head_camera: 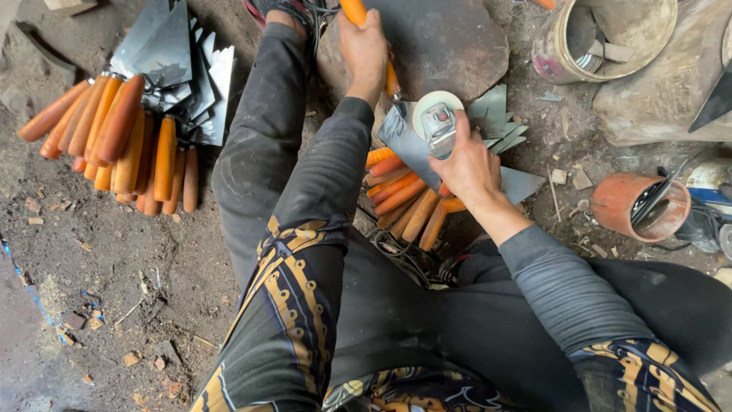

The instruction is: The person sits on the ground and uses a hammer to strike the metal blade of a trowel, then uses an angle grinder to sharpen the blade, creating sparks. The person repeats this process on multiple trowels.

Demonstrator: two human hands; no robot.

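My left hand point(364, 53) is shut on the orange wooden handle point(355, 11) of a flat-bladed tool, whose grey metal blade point(402, 142) lies on the ground below it. My right hand point(469, 164) grips a small angle grinder point(438, 122). Its pale round disc faces up, right next to the blade. Under both hands lies a pile of similar tools with orange handles point(400, 200) and pointed metal blades point(499, 122). A flat grey stone slab point(450, 42) sits just beyond the hands.
A larger heap of orange-handled bladed tools point(130, 130) lies at the left on the dirt floor. A dirty bucket point(602, 34) stands at the top right beside a wooden block point(671, 99). A rust-coloured pot point(640, 206) holds dark tools. My legs fill the middle.
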